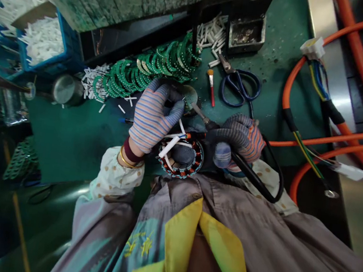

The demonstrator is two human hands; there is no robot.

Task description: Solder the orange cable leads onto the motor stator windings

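My right hand [243, 139], in a striped glove with grey fingers, is wrapped round a soldering iron [201, 113]. Its metal tip points up and left, over a small round dish [190, 95]. My left hand [155, 115], gloved alike, is curled beside that dish with thumb and fingertips drawn together; whatever lies between them is too small to make out. Below both hands, close to my body, rests a ring-shaped motor stator [194, 166] with copper windings. White sleeves [169, 147] and leads lie across its upper side.
Green slotted strips [132, 78] are heaped behind my left hand among loose white tubes [211, 35]. Scissors [239, 88], a red-handled brush [211, 87] and a metal tray [247, 34] sit behind. Orange cables [335, 134] run at right; a blue bin [46, 42] of white tubes stands left.
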